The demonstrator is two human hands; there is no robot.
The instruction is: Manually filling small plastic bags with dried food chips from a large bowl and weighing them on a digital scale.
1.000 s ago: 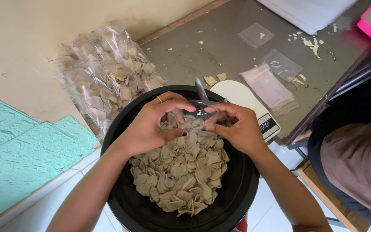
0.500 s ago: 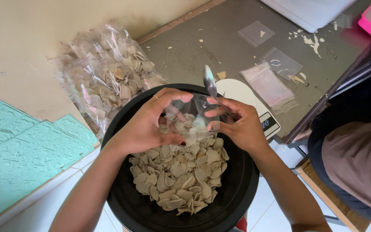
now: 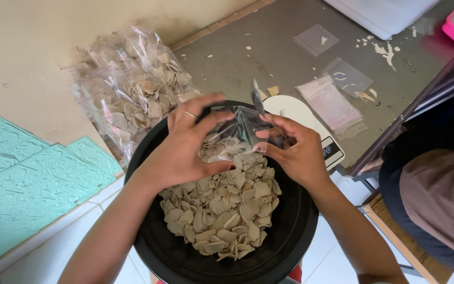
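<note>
- Clear plastic bag (image 3: 237, 126): small, crinkled, see-through, mouth held open above the black basin (image 3: 153, 247) of pale chips (image 3: 222, 205).
- Left hand (image 3: 185, 147) and right hand (image 3: 295, 150) each pinch its edges.

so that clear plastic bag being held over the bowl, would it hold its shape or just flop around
Probably floppy: the clear bag crumples between the left hand and right hand, so it likely needs both to stay open. It looks thin and glossy, so it may be slippery. The chips in the black bowl look thin and dry, likely light and brittle.
</note>
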